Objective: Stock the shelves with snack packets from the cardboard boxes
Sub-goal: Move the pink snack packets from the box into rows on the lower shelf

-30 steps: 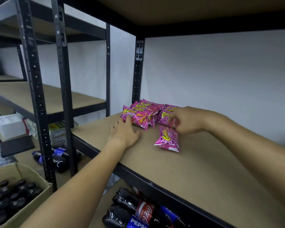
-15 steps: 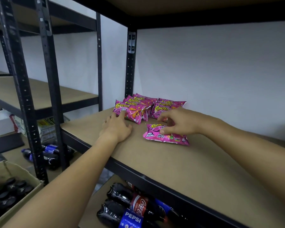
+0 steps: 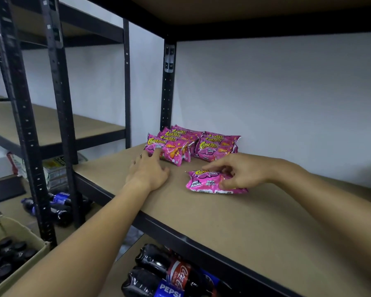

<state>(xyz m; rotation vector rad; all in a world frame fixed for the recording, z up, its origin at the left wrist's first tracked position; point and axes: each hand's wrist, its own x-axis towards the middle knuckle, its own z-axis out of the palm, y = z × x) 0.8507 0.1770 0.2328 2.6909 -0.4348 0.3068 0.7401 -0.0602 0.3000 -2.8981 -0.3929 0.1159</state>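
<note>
Several pink snack packets [image 3: 193, 144] lie in a cluster at the back left corner of the brown shelf board [image 3: 234, 219]. One more pink packet [image 3: 204, 182] lies flat in front of them. My right hand [image 3: 240, 173] pinches this packet at its right end between thumb and curled fingers. My left hand [image 3: 148, 173] rests flat on the board, its fingertips touching the front packet of the cluster [image 3: 166, 150].
A black metal upright [image 3: 168, 82] stands at the back corner behind the cluster. Cola bottles [image 3: 169, 275] lie on the shelf below. A cardboard box of dark bottles [image 3: 11, 258] sits on the floor at lower left. Another rack [image 3: 58, 103] stands to the left.
My right hand has turned the loose packet from upright to lying sideways and keeps hold of it. My left hand has stayed by the cluster.
</note>
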